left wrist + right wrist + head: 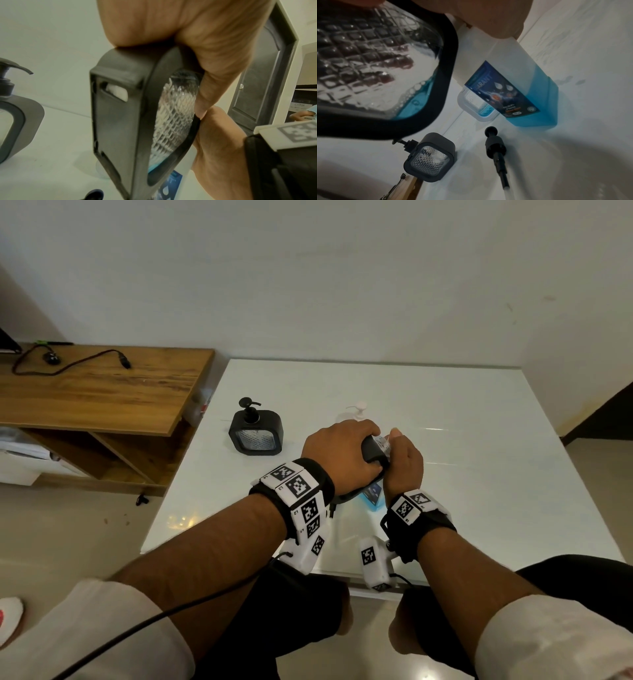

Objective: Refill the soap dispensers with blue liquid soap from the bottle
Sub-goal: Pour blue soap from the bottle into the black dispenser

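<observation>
Mid-refill, your left hand [337, 451] is clamped over the top of a black-framed dispenser [137, 128], lifted and tipped above the white table [479, 422], while your right hand [404, 465] curls round the neck of the soap bottle [527, 86], which stands just beside and touching that dispenser. A shallow pool of blue soap lies in the dispenser's lowest corner; the bottle looks roughly a third full. Its pump [495, 147] lies loose on the table, below your hands. The coming pour likely turns on the bottle's mouth meeting the dispenser's opening, both hidden under your fingers. A second black dispenser [256, 433] stands well to the left, nearer your left hand; a white one [356, 414] sits behind.
</observation>
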`<action>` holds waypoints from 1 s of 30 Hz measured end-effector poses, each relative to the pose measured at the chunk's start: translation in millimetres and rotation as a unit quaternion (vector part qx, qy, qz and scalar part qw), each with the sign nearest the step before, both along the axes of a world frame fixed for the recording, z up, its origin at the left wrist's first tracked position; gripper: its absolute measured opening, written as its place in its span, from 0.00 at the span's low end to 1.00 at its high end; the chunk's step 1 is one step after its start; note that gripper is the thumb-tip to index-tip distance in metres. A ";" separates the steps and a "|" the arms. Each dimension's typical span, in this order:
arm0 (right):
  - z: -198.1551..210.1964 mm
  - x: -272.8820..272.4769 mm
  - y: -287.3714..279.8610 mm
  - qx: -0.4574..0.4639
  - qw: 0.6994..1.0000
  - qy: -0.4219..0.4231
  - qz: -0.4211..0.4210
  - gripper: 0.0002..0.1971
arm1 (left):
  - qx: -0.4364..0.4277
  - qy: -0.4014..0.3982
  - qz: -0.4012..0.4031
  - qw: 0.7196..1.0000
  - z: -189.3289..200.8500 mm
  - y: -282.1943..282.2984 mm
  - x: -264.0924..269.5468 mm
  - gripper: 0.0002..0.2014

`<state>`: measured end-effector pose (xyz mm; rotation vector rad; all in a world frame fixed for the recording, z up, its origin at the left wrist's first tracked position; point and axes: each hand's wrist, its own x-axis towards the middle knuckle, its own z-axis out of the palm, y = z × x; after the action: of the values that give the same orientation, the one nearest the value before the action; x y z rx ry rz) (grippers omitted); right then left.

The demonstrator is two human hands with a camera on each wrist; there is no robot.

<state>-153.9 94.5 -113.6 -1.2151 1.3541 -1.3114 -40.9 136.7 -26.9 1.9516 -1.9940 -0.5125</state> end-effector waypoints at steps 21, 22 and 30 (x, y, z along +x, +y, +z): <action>-7.1 0.9 -3.5 0.005 1.000 0.005 -0.011 0.35 | -0.005 0.007 -0.011 1.000 -0.1 -6.5 5.2 0.22; -8.2 1.6 -4.5 0.011 1.000 0.014 -0.018 0.32 | -0.005 0.010 -0.010 1.000 0.1 -6.6 5.6 0.21; -3.3 0.3 -5.5 0.007 0.999 -0.042 -0.012 0.24 | -0.008 0.001 -0.009 1.000 -0.4 -10.2 1.8 0.20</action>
<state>-153.6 89.0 -116.9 -1.1249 1.3183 -1.3534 -39.1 126.5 -27.4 1.9242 -2.0105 -0.5028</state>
